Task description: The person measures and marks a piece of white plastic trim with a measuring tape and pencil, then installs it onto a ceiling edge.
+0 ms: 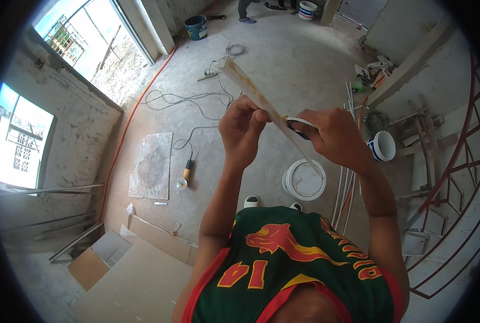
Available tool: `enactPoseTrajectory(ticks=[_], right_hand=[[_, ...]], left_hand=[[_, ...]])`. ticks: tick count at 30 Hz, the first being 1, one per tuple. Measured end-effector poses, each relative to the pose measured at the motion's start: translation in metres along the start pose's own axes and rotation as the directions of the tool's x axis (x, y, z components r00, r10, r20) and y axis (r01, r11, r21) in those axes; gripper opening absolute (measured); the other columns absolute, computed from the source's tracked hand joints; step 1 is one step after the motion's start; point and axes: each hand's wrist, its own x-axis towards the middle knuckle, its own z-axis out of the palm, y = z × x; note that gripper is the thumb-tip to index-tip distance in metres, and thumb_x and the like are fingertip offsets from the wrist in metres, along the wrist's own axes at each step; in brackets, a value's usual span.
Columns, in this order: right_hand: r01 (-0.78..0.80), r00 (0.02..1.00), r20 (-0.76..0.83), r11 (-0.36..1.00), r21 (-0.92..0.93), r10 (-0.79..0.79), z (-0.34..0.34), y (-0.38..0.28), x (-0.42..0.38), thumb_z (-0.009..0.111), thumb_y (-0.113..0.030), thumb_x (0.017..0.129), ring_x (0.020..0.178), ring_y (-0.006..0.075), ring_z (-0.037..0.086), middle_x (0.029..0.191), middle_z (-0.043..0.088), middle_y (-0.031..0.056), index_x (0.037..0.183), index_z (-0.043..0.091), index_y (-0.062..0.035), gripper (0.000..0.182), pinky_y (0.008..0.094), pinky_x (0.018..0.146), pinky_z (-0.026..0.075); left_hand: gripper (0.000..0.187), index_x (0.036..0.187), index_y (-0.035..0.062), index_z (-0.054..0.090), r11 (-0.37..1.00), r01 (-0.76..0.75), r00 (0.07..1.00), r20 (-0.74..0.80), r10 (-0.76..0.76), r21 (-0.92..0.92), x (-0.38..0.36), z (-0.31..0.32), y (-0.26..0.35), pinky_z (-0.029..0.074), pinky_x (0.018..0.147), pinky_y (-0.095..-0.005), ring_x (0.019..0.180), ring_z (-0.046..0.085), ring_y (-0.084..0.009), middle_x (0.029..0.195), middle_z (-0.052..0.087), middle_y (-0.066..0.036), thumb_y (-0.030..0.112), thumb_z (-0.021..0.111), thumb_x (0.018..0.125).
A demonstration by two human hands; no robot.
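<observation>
Nearest the camera, a green sleeveless jersey (293,242) is seen below the fingers. Left of the fingers, an angle grinder (187,171) is set on the concrete floor (293,59). A stained white strip (250,89) is held aslant between the hands, pinched by the left hand's (240,132) fingers; the right hand's (334,134) fingers are closed on a small dark, white-edged object (293,125), kind unclear, by its edge. Edge work is judged to be in hand; a steady left pinch seems called for. Beyond the left fingers, open floor is left; right of them, room is narrowed by a lidded white pail (306,180) and a red metal truss (466,164).
</observation>
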Motion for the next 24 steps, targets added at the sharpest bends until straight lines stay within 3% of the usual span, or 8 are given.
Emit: enactPoseTrajectory(ticks=[24], right_hand=[[-0.013, 0.998, 0.067, 1.000, -0.014, 0.014, 0.014, 0.012, -0.011, 0.060, -0.022, 0.082, 0.058, 0.0306, 0.060, 0.059, 0.059, 0.0117, 0.081, 0.063, -0.0070, 0.016, 0.0404, 0.058, 0.047]], left_hand=[[0.021, 0.093, -0.0004, 0.054, 0.998, 0.065, 0.998, 0.000, -0.065, 0.015, -0.016, -0.001, -0.014, 0.046, 0.063, -0.0202, 0.074, 0.054, -0.0079, 0.085, 0.057, -0.002, 0.017, 0.063, 0.086]])
